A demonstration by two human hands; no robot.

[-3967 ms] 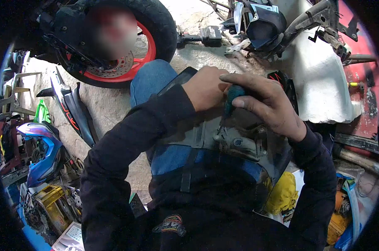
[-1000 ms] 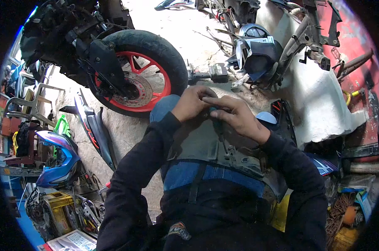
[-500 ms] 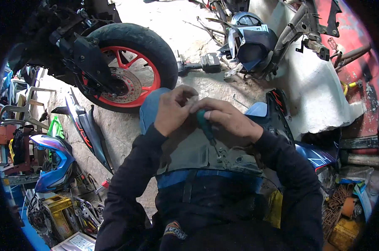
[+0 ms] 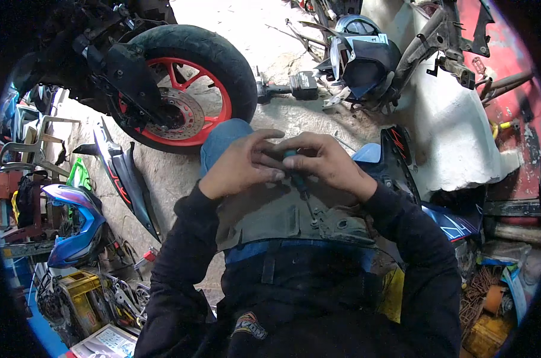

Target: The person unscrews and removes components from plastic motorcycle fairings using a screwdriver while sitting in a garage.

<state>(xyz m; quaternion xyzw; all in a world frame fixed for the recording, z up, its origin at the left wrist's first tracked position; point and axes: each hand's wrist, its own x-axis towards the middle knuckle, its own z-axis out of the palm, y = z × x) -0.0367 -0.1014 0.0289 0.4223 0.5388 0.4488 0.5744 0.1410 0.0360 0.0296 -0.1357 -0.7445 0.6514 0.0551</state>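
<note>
Hands have drawn closer: our right hand [image 4: 330, 164] grips the screwdriver [image 4: 299, 179] upright over the grey panel [image 4: 282, 215] on our lap, our left hand [image 4: 243, 164] now pinching its handle.

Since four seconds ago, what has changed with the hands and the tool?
The right hand has tipped the teal-handled screwdriver downward, its tip now on the grey plastic panel on the lap. The left hand closed in beside it. The red-rimmed wheel stayed on the floor.
</note>
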